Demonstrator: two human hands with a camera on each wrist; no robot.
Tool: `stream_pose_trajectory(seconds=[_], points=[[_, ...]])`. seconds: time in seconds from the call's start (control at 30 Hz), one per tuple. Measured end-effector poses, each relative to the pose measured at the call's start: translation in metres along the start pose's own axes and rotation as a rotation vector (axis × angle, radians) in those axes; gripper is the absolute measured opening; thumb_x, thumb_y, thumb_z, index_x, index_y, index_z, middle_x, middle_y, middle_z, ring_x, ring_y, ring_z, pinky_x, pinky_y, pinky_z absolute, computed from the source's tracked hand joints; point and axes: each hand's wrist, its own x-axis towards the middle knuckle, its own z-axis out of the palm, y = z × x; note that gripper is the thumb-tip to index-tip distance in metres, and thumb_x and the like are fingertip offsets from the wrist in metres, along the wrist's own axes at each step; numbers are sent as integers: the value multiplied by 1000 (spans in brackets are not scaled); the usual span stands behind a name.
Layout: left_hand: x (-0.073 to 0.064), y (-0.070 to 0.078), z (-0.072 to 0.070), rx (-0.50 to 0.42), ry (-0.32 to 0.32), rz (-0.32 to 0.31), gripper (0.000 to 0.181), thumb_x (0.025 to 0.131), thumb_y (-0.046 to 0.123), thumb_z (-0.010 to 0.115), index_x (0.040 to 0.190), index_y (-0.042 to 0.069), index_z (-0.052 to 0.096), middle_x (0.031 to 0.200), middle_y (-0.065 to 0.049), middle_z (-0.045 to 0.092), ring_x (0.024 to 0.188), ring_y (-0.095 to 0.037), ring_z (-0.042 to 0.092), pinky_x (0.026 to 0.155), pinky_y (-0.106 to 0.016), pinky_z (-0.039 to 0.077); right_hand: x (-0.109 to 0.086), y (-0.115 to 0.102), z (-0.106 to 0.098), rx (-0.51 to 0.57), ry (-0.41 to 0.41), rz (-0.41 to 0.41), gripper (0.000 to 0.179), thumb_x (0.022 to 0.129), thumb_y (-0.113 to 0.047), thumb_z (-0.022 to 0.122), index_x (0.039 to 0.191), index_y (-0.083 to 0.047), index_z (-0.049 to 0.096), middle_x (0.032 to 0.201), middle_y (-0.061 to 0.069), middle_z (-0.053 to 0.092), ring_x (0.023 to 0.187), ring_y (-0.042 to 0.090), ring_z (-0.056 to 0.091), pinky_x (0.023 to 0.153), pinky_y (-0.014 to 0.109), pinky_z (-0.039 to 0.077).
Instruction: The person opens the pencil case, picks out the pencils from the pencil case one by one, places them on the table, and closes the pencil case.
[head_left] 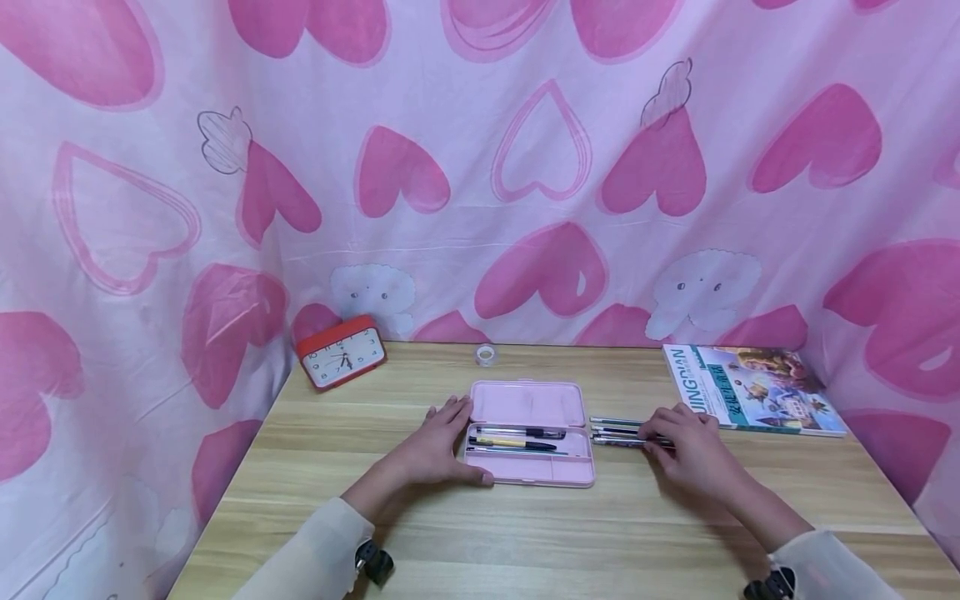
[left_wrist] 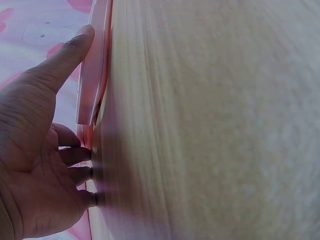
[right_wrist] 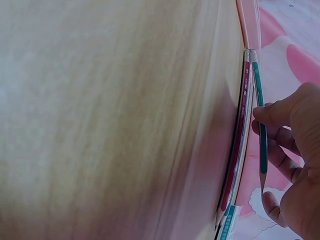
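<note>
An open pink pencil case (head_left: 528, 472) lies on the table with its lid folded back. Inside are a clear pen with a black cap (head_left: 545, 433), a yellow-and-black pen (head_left: 517, 443) and a thin stick-like item below them. My left hand (head_left: 431, 450) rests at the case's left side, thumb extended along its near edge and fingers spread by the left edge. To the right of the case lie several pencils (head_left: 609, 430), one of them dark red (right_wrist: 242, 107). My right hand (head_left: 693, 450) pinches a green pencil (right_wrist: 263, 145) between thumb and fingers, just over the others.
A red clock (head_left: 342, 352) stands at the back left. Near the back edge sits a small roll of tape (head_left: 485, 355). At the back right lies a magazine or book (head_left: 757, 392), close beyond my right hand. A heart-patterned curtain (head_left: 465, 250) surrounds the wooden table (head_left: 525, 542).
</note>
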Motion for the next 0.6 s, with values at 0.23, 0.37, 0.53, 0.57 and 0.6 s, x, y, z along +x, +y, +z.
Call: stream_pose_trajectory(seconds=[0.23,0.37,0.53,0.57,0.6], points=[[0,0,0,-6,-1,3,138,74,76,91,178,18,22,188,-4,17,176,-31,8,142,-61,9,1,2,4,-17,-25,13,22,92,-11,88,107,-27,83,105,-9,74,102,17,55,85,42,30],[0,-1,0,-5,-2,10,138,75,76,90,178,17,21,188,-4,17,176,-31,7,142,-61,9,1,3,7,-30,-33,13,23,92,-11,89,107,-27,83,106,-8,73,102,17,56,85,40,31],[0,-1,0,0,-3,14,138,74,77,90,178,18,21,188,-4,17,176,-31,7,142,-61,8,1,3,9,-48,-28,0,21,92,-11,89,104,-27,83,107,-7,71,102,18,58,84,40,31],[0,-1,0,0,-3,13,138,74,77,90,178,18,21,188,-4,16,176,-31,7,142,-61,9,1,3,10,-52,-27,-3,20,92,-11,89,104,-27,83,106,-8,71,101,18,58,83,40,31],[0,-1,0,-1,-4,12,138,74,78,90,178,18,21,188,-4,16,176,-31,6,142,-61,9,0,3,10,-56,-26,-6,20,92,-11,89,104,-27,83,106,-8,70,101,17,58,83,39,31]])
